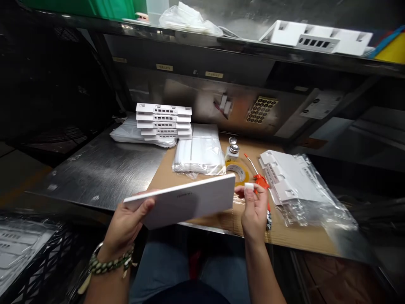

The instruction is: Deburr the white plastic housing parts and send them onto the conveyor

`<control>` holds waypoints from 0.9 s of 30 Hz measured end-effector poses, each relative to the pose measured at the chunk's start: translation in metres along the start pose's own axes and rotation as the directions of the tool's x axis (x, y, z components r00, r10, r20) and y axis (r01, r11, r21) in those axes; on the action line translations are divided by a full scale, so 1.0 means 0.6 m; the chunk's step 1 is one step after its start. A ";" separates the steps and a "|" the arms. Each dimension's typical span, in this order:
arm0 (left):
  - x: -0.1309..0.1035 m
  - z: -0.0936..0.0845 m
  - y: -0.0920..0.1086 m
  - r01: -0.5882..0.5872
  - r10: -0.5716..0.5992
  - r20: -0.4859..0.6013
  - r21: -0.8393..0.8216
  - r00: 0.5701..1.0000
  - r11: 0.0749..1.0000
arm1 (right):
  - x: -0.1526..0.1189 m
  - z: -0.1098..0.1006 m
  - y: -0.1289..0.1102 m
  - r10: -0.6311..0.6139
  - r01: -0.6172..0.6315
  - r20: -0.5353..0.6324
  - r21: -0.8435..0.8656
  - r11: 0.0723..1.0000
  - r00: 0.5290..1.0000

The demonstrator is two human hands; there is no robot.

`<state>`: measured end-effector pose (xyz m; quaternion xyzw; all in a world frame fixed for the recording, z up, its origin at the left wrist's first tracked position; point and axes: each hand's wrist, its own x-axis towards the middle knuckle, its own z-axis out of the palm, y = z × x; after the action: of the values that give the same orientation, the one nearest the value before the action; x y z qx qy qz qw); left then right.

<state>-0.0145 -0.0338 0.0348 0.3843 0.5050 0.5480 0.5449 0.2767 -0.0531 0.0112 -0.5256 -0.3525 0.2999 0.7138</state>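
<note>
A flat white plastic router casing is tilted in front of me, with small lettering on its face. My left hand grips its left end, thumb on top. Just off its right end, my right hand pinches a small white block, perhaps an eraser or folded cloth. Behind the casing lie a roll of clear yellowish tape and a dispenser bottle with a metal cap. An orange-handled tool with a thin metal end rests beyond my right hand.
Several white casings with port openings form a stack at the back left. Beside it are clear plastic bags. A bagged casing lies on the right of the cardboard. Overhead runs a metal shelf; a black crate stands lower left.
</note>
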 end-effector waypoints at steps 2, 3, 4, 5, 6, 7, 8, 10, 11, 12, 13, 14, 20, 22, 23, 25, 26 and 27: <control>-0.008 -0.001 0.008 -0.185 0.176 0.080 0.116 0.981 0.976 | 0.008 -0.003 -0.010 0.002 -0.002 -0.005 0.042 0.999 1.000; -0.011 -0.001 0.012 -0.252 0.231 0.134 0.162 0.964 0.954 | 0.010 -0.003 -0.017 0.061 -0.063 0.032 0.084 0.994 0.998; -0.013 0.001 0.017 -0.300 0.263 0.191 0.195 0.946 0.934 | 0.011 -0.002 -0.023 0.136 -0.146 0.087 0.126 0.981 0.987; -0.012 0.003 0.021 -0.336 0.281 0.250 0.212 0.926 0.918 | 0.011 0.001 -0.028 0.210 -0.232 0.146 0.161 0.959 0.967; -0.010 0.004 0.024 -0.366 0.293 0.307 0.219 0.906 0.904 | 0.010 0.004 -0.033 0.273 -0.309 0.196 0.185 0.933 0.942; -0.007 0.006 0.025 -0.395 0.301 0.360 0.224 0.883 0.891 | 0.009 0.008 -0.036 0.318 -0.365 0.229 0.205 0.908 0.920; -0.003 0.006 0.024 -0.423 0.309 0.406 0.228 0.860 0.877 | 0.008 0.010 -0.038 0.348 -0.403 0.246 0.224 0.888 0.905; 0.006 0.006 0.020 -0.471 0.329 0.472 0.221 0.818 0.854 | 0.006 0.013 -0.039 0.377 -0.432 0.236 0.257 0.864 0.895; 0.009 0.005 0.018 -0.485 0.337 0.489 0.212 0.804 0.849 | 0.006 0.013 -0.039 0.383 -0.434 0.224 0.270 0.859 0.896; 0.012 0.005 0.016 -0.490 0.342 0.499 0.200 0.796 0.848 | 0.005 0.012 -0.038 0.385 -0.435 0.215 0.279 0.856 0.897; 0.014 0.005 0.014 -0.493 0.347 0.504 0.187 0.791 0.850 | 0.004 0.011 -0.038 0.387 -0.435 0.211 0.286 0.854 0.898; 0.015 0.005 0.013 -0.494 0.354 0.503 0.174 0.788 0.852 | 0.003 0.010 -0.037 0.387 -0.435 0.209 0.290 0.852 0.898; 0.021 0.006 0.008 -0.522 0.399 0.531 0.097 0.747 0.847 | -0.004 0.013 -0.041 0.383 -0.429 0.202 0.297 0.853 0.901; 0.024 0.004 0.003 -0.529 0.407 0.532 0.091 0.742 0.844 | -0.005 0.017 -0.044 0.382 -0.428 0.203 0.294 0.855 0.902; 0.025 0.002 0.000 -0.531 0.410 0.530 0.091 0.742 0.843 | -0.005 0.018 -0.044 0.380 -0.426 0.201 0.293 0.856 0.903; 0.028 -0.002 -0.004 -0.533 0.416 0.522 0.090 0.745 0.841 | -0.006 0.020 -0.045 0.377 -0.420 0.196 0.291 0.859 0.905; 0.029 -0.004 -0.007 -0.535 0.419 0.518 0.090 0.746 0.840 | -0.006 0.021 -0.045 0.375 -0.418 0.193 0.290 0.861 0.907; 0.029 -0.005 -0.009 -0.535 0.421 0.512 0.091 0.748 0.840 | -0.007 0.021 -0.045 0.374 -0.417 0.193 0.289 0.862 0.907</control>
<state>-0.0184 -0.0177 0.0264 0.6839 0.3007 0.4961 0.4425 0.2656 -0.0566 0.0387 -0.4418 -0.2289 0.5272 0.6888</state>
